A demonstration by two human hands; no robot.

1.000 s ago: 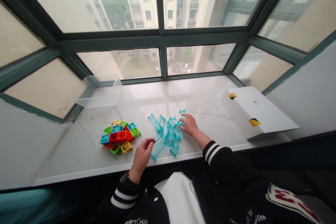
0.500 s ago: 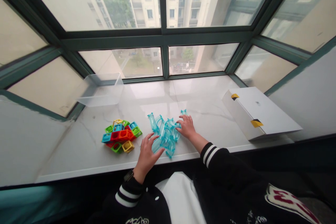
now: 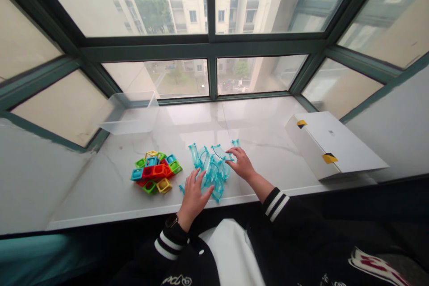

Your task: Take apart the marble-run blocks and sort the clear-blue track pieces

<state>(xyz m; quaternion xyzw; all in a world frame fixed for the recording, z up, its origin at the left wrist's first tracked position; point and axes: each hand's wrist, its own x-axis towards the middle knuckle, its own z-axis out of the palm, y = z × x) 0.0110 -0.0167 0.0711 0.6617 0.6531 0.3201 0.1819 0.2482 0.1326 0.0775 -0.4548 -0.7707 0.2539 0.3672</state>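
A loose heap of translucent blue curved track pieces (image 3: 212,170) lies on the white marble sill. My right hand (image 3: 241,163) pinches one end of a curved track piece (image 3: 220,152) at the heap's far right side. Over the near left part of the heap is my left hand (image 3: 194,194), fingers spread, partly covering the pieces below it. A small blue track piece (image 3: 236,143) lies apart, just beyond my right hand. To the left sits a pile of red, green, yellow and blue square-holed blocks (image 3: 157,171), which neither hand touches.
A clear plastic bin (image 3: 134,126) stands at the back left by the window. On the right rests a white box (image 3: 330,143) with yellow-and-black tape tabs. The sill's front edge (image 3: 117,215) runs close before my body, and window frames enclose the back and sides.
My right hand has lifted a curved track piece out from the heap, moving slightly right. My left hand has shifted a little to the right over the heap.
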